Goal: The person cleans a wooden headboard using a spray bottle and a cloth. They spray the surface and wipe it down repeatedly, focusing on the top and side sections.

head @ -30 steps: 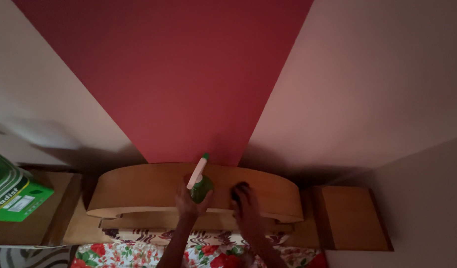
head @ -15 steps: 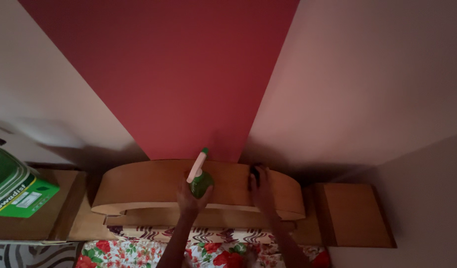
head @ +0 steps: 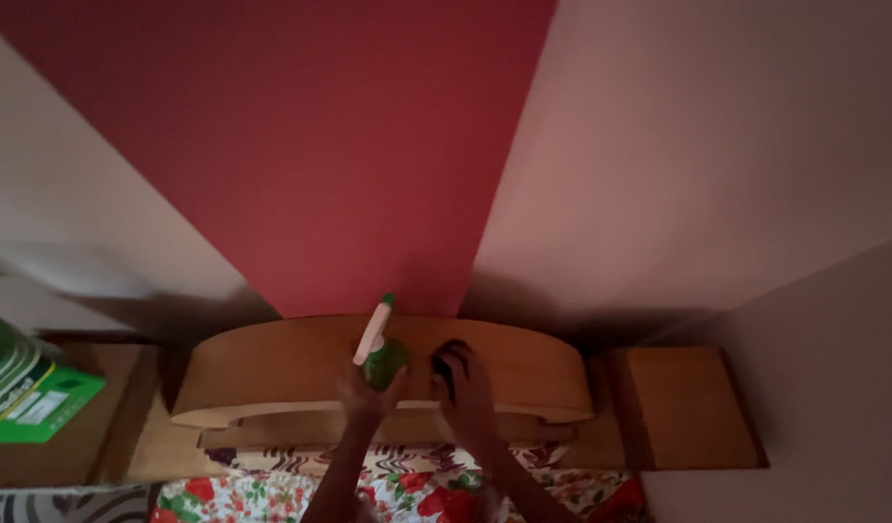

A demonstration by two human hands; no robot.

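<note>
Head view: the right hand (head: 465, 392) has moved back left, pressing a dark cloth (head: 449, 360) on the smooth curved wooden headboard (head: 272, 373). At its 9 o'clock, the left hand (head: 369, 395) grips a green spray bottle (head: 380, 349).

Curved wooden headboard (head: 272, 368) (glossy) bears dark cloth (head: 450, 360).

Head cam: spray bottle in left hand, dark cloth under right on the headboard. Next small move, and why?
Probably slide the right hand and its dark cloth sideways along the headboard. The cloth is pressed flat on the wood, the left hand holds the green spray bottle upright just beside it, and long stretches of board lie on both sides.
</note>
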